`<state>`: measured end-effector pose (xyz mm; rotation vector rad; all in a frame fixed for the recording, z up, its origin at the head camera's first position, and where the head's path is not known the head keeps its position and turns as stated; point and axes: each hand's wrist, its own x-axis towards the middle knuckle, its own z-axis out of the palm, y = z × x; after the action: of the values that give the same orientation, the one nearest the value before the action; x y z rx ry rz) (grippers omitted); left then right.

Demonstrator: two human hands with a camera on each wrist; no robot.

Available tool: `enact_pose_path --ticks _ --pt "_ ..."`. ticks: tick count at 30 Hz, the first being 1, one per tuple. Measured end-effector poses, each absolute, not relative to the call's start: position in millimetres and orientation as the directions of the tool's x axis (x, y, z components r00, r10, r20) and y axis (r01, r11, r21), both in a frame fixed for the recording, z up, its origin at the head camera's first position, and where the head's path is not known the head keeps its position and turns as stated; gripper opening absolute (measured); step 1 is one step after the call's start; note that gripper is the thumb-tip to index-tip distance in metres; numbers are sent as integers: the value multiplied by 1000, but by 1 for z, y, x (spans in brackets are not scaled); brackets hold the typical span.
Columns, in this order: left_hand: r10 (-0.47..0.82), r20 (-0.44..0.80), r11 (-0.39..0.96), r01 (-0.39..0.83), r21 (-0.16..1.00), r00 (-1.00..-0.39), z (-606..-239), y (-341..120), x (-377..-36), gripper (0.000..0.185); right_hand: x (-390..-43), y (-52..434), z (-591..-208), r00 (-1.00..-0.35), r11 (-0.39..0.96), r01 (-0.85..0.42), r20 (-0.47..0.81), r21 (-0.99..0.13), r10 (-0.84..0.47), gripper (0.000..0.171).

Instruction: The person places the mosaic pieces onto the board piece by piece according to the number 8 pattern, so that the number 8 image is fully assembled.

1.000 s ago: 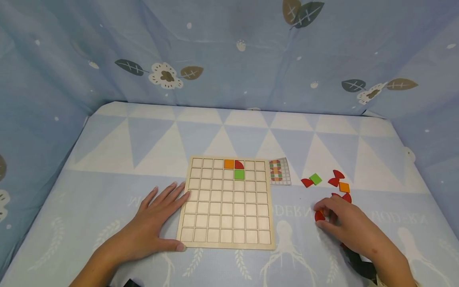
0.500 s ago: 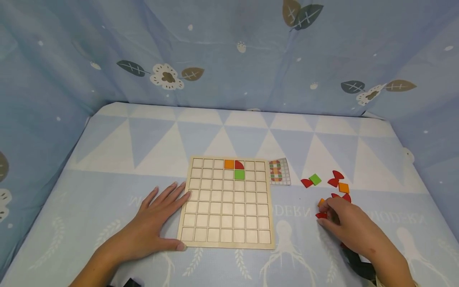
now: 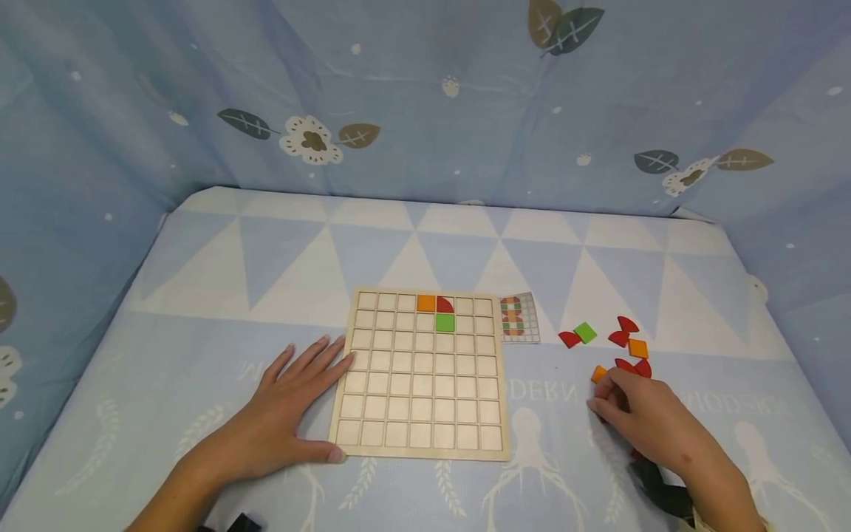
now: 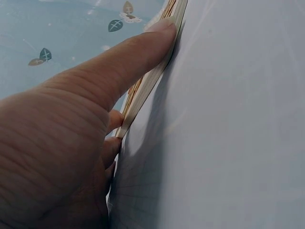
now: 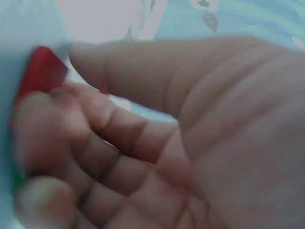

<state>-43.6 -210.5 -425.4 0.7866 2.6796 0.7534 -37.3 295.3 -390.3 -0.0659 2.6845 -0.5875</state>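
Pieces lie scattered between pattern card and right hand.

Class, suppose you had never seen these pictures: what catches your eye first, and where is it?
The pale wooden grid board at the table's centre, with orange, red and green tiles in its top rows. To its right lie scattered loose pieces, where the right hand pinches a red piece. The left hand rests flat against the board's left edge.
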Motion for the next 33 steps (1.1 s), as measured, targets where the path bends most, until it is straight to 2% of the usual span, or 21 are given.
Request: enact_pose_path --ticks 5,7,13,21,33 --pt "557 -104 727 423 541 -824 -423 -209 -44 116 -35 304 -385 -903 923 30 -406 -385 -140 44" --pt "555 -101 727 422 541 -826 -423 -209 -44 116 -35 305 -384 -900 927 10 -408 -374 -155 49" --pt "559 -85 722 433 540 -825 -421 -210 -43 115 -39 301 -385 -900 924 24 -411 -382 -146 37" --pt "565 -74 709 438 553 -822 -423 -212 -43 115 -39 299 -387 -898 917 71 -426 -392 -112 34" --pt "561 -90 716 428 552 -823 -424 -211 -44 115 -35 293 -388 -972 855 -30 -186 -517 -146 14"
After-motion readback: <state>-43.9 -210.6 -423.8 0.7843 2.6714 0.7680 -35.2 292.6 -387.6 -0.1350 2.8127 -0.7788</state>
